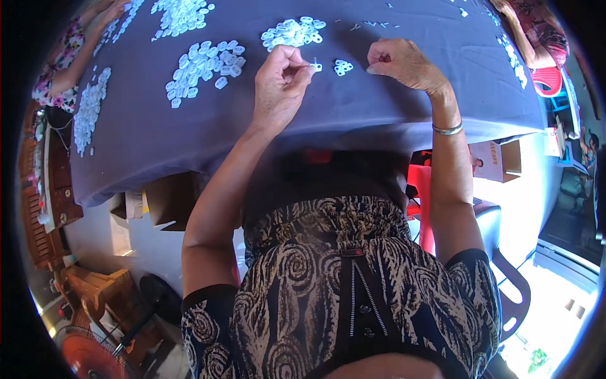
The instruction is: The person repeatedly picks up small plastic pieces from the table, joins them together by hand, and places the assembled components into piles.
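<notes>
Above the dark cloth-covered table, my left hand (281,88) pinches a small white plastic piece (317,67) between thumb and fingertips. A thin pin-like bit stands up from that piece. My right hand (404,65), with a bangle at its wrist, is raised to the right, its fingers curled together; whatever they hold, if anything, is too small to tell. Between the hands lies a little cluster of white plastic pieces (343,67). Just beyond my left hand is a larger heap of the same pieces (293,33). Another loose pile (203,68) spreads to its left.
Several thin white slivers (372,24) lie scattered at the far side of the tablecloth (353,104). More white piles (91,110) sit toward the left edge. Other people's arms (72,63) reach in at the far left and far right (533,47). A red stool (546,81) stands at the right.
</notes>
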A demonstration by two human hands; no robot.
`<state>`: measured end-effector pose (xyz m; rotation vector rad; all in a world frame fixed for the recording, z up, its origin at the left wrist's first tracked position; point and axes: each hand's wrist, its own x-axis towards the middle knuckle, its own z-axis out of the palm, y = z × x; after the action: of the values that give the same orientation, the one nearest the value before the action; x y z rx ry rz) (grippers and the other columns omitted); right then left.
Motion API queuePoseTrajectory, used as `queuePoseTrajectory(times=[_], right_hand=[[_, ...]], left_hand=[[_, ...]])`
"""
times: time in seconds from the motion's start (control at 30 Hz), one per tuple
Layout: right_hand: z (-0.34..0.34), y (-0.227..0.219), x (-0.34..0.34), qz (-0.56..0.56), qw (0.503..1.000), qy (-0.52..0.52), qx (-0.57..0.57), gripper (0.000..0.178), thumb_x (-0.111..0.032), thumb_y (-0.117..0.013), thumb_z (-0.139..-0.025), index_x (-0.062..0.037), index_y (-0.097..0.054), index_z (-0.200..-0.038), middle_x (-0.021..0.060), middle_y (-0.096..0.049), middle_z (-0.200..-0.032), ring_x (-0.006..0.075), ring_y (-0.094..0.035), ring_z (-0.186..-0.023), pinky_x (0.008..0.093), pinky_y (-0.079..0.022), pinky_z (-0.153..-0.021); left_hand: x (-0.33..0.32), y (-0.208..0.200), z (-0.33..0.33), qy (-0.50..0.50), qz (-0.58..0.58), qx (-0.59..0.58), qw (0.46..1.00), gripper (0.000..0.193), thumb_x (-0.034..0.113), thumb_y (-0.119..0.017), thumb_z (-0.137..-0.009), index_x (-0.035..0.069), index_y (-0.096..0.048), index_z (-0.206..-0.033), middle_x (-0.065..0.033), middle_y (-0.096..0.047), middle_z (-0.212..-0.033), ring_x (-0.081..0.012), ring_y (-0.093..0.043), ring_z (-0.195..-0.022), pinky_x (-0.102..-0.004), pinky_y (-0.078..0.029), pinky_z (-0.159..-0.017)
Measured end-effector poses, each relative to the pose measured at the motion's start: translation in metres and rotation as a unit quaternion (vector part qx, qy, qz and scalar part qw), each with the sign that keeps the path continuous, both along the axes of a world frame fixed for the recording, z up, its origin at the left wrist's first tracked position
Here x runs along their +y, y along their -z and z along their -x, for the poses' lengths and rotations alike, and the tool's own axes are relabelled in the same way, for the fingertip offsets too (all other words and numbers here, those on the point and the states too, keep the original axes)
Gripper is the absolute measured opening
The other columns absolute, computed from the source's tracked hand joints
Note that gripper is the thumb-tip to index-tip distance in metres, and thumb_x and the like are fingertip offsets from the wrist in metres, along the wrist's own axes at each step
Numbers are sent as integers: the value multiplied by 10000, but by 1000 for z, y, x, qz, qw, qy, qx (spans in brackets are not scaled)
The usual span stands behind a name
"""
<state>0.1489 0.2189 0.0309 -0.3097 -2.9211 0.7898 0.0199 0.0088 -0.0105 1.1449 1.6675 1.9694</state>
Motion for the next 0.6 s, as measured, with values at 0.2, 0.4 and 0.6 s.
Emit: queuePoseTrajectory(times=[0.2,0.4,0.6], right_hand=[[15,10,-16,1,982,31,184,110,-105,-651,-799,-16,-620,-855,58,-596,-741,148,-563,-650,266,-454,-608],[30,17,-38,33,978,-2,206,76,-61,-627,-819,-19,-622,-881,61,-591,-787,151,-580,-689,277,-470,-654],[42,14,-59,65,982,-42,174,77,-54,-632,-808,-30,-623,-881,60,-584,-790,152,-578,-694,277,-469,-655]], left_hand=[[-2,7,12,-79,-32,-36,996,199,-61,-617,-798,52,-463,-851,23,-481,-759,-18,-438,-621,-174,-386,-538],[-4,12,19,-108,-28,-27,993,197,-38,-628,-792,55,-467,-857,23,-487,-738,-21,-445,-607,-177,-389,-543],[-3,9,27,-186,-125,-66,972,213,-46,-636,-781,54,-472,-875,2,-503,-725,-50,-492,-610,-187,-411,-560]])
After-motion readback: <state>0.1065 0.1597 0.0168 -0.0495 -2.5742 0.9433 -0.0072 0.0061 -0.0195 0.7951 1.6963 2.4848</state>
